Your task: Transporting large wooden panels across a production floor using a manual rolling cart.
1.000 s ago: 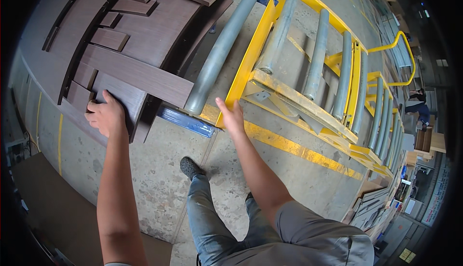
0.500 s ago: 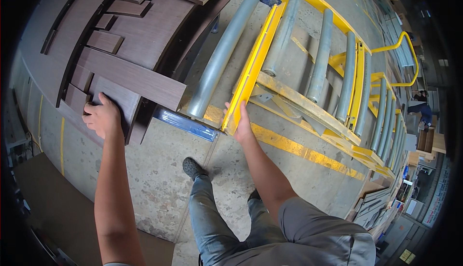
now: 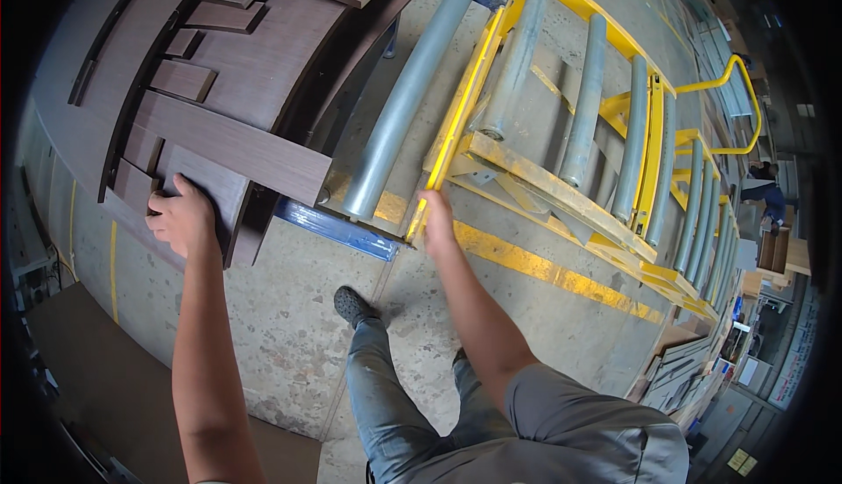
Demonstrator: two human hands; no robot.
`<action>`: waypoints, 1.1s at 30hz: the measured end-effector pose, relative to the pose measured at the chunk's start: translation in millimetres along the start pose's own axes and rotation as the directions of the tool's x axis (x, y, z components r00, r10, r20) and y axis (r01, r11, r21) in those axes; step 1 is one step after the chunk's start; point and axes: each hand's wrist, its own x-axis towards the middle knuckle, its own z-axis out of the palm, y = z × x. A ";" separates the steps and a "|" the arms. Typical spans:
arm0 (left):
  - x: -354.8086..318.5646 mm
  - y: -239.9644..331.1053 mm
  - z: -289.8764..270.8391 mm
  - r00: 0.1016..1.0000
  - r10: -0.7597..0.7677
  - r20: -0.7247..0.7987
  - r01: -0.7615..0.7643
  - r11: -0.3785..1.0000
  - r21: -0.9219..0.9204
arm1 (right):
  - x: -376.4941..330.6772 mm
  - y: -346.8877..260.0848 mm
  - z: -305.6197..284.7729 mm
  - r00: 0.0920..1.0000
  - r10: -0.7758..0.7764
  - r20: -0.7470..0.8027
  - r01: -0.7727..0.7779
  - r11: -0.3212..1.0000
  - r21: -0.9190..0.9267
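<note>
Biggest thing in view is the yellow roller conveyor (image 3: 605, 124), running from about 6 o'clock of its frame near the person up toward 2 o'clock, with grey steel rollers (image 3: 405, 98) lying across the frame and a long one along its left side. Next biggest is the stack of dark brown wood-grain panels (image 3: 254, 63) filling the 10 to 12 o'clock part of the view, sitting on a blue-framed cart (image 3: 338, 230) just left of the conveyor. Small offcut boards lie scattered on top, plus one long plank (image 3: 232, 146) laid across at an angle, with a white label on a board up near 12.

The bit that matters: the short brown panel (image 3: 210, 190) at the stack's near corner. Its long axis runs roughly 11 to 5 o'clock, and it lies at about 10 o'clock from the person's body. The left hand (image 3: 181, 218) is right on it, fingers curled over its near-left edge, palm pressed on its face. So the left is the nearer hand by far.

The right hand (image 3: 436, 217) is well apart from that panel, off at its 3 o'clock, closed around the near corner of the yellow conveyor frame, more like bracing than carrying.

Concrete floor (image 3: 289, 326) with a yellow painted stripe (image 3: 544, 269) underneath it all.
</note>
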 end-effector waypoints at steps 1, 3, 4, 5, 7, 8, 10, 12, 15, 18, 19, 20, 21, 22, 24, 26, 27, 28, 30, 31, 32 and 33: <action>0.4 -0.5 1.0 1.000 0.002 -0.004 -0.002 1.000 -0.002 | 3.0 -0.1 -10.8 0.947 0.128 0.294 -0.226 0.916 0.331; 2.2 -1.8 3.9 1.000 0.005 -0.005 -0.005 1.000 -0.003 | 6.9 1.9 -19.7 0.945 0.072 0.320 -0.169 0.943 0.287; 4.3 -2.5 6.2 1.000 0.005 -0.011 -0.005 1.000 -0.005 | 7.1 1.6 -23.9 0.938 0.016 0.346 -0.107 0.964 0.244; 5.2 -2.7 8.4 1.000 0.005 -0.015 -0.005 1.000 -0.008 | 9.9 -0.9 -28.0 0.940 0.016 0.341 -0.105 0.964 0.245; 6.3 -3.7 10.9 1.000 0.011 -0.010 -0.011 1.000 -0.003 | 15.5 -10.3 -31.8 0.956 0.090 0.278 -0.093 0.996 -0.002; 5.9 -3.7 12.6 1.000 0.014 -0.006 -0.014 1.000 -0.001 | 13.4 -14.3 -40.9 0.957 0.092 0.274 -0.095 0.995 -0.001; 9.5 -7.5 7.1 1.000 0.009 -0.011 -0.009 1.000 0.008 | -6.6 -34.2 -50.8 0.918 -0.373 0.138 0.369 0.671 -0.643; 8.9 -4.6 5.4 1.000 0.008 -0.007 -0.008 1.000 0.004 | 3.5 -56.0 -89.2 0.519 -0.821 0.237 0.570 0.126 -0.812; 12.6 -8.2 8.1 1.000 0.012 -0.024 -0.012 1.000 0.006 | -0.9 -127.5 -107.9 0.338 -0.807 0.485 0.222 -0.432 -0.874; 12.1 -5.5 21.7 1.000 0.023 -0.019 -0.023 1.000 0.011 | 42.7 -143.5 -157.6 0.460 -0.708 0.537 0.207 -0.502 -0.840; 13.4 -9.1 21.0 0.999 0.035 -0.024 -0.034 0.999 0.013 | 52.3 -140.2 -162.4 0.588 -0.618 0.522 0.305 -0.428 -0.851; 15.6 -10.5 22.0 0.998 0.047 -0.028 -0.047 0.999 0.013 | 62.3 -136.4 -167.0 0.594 -0.616 0.518 0.309 -0.420 -0.853; 20.1 -9.9 24.1 0.997 0.041 -0.069 -0.041 0.999 0.000 | 66.4 -135.1 -164.8 0.577 -0.628 0.523 0.304 -0.428 -0.851; 20.9 -12.1 25.3 0.996 0.047 -0.073 -0.047 0.999 0.006 | 69.2 -134.2 -163.8 0.559 -0.641 0.526 0.297 -0.437 -0.849; 18.4 -19.3 23.4 0.998 0.040 -0.049 -0.039 0.999 0.034 | 69.8 -133.0 -164.1 0.543 -0.650 0.532 0.322 -0.425 -0.846; 18.2 -21.8 23.1 0.998 0.033 -0.047 -0.032 0.999 0.034 | 67.0 -132.9 -164.0 0.524 -0.662 0.536 0.340 -0.415 -0.844; 18.4 -23.8 24.7 0.998 0.032 -0.058 -0.030 0.999 0.041 | 67.7 -135.0 -162.1 0.570 -0.644 0.510 0.317 -0.401 -0.860; 18.5 -26.1 26.1 0.997 0.030 -0.069 -0.027 0.998 0.048 | 69.1 -136.7 -161.7 0.613 -0.625 0.483 0.293 -0.388 -0.874; 15.9 -29.7 28.5 0.997 0.033 -0.070 -0.030 0.998 0.048 | 73.7 -137.7 -165.6 0.605 -0.637 0.477 0.291 -0.381 -0.878; 13.9 -31.2 29.1 0.996 0.053 -0.076 -0.050 0.998 0.041 | 76.0 -137.2 -167.7 0.602 -0.643 0.474 0.289 -0.378 -0.880; 12.4 -32.5 29.0 0.994 0.072 -0.083 -0.069 0.997 0.034 | 78.5 -137.0 -169.7 0.598 -0.649 0.471 0.289 -0.374 -0.881; 9.8 -32.6 29.8 0.994 0.075 -0.084 -0.073 0.997 0.028 | 80.9 -137.9 -172.5 0.533 -0.682 0.501 0.305 -0.397 -0.866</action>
